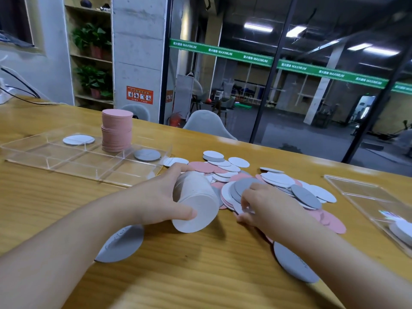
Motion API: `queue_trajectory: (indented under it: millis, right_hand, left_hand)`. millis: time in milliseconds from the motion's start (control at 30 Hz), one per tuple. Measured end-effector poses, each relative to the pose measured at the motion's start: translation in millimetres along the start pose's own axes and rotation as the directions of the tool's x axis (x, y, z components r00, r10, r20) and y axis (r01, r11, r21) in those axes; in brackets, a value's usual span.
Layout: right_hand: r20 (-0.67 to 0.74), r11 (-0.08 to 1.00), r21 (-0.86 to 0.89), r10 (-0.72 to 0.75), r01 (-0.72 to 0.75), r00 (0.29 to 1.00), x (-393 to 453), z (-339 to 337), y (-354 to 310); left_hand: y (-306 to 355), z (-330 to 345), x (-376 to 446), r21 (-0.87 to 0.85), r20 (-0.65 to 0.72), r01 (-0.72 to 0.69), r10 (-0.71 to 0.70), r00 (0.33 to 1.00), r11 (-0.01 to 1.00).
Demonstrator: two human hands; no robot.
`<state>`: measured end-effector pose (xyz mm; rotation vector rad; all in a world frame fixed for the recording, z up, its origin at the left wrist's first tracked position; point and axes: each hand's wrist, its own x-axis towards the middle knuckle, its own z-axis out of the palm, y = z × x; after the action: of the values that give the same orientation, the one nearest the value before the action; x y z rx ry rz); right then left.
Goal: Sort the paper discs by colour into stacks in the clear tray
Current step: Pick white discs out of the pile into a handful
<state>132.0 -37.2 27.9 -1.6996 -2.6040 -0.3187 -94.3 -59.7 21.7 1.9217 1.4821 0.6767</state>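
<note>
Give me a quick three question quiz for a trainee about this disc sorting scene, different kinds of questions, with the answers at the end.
1. True or false: the pink stack in the clear tray is taller than the white discs in the tray.
2. Which hand holds the stack of white discs? A) left B) right C) neither
3. Fill in: the single disc lying in the tray compartment to the right of the pink stack is ____.

Key
1. True; the white ones lie nearly flat.
2. A; the left hand grips it tilted above the table, while the right hand picks at the loose pile.
3. Grey; that is the grey disc.
</note>
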Motion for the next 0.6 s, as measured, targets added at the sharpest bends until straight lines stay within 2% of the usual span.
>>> queue_trajectory:
  millis: [233,367,500,600]
  right_hand:
    - [0.007,0.996,0.087,0.009,-0.009,1.0,0.1,-0.2,8.8]
    - [0.01,0.995,0.089,0.032,-0.032,0.999,2.2,1.9,10.6]
    - [0.015,0.98,0.181,0.086,-0.088,0.996,-0.7,-0.9,12.7]
    - [-0.029,1.0,0.004,0.03,-0.03,0.999,-1.6,-3.7,6.1]
  left_hand:
    - [1.5,-1.3,-1.0,-0.02,0.041,-0.107,0.108,0.993,0.994]
    - [-1.9,-1.3,0.2,-0.018,0.047,-0.089,0.09,0.995,0.996]
    - [-2.4,-1.4,0.7,-0.024,0.047,-0.091,0.092,0.995,0.996]
    - [-2.3,-1.2,0.7,-0.025,0.048,-0.098,0.099,0.994,0.995]
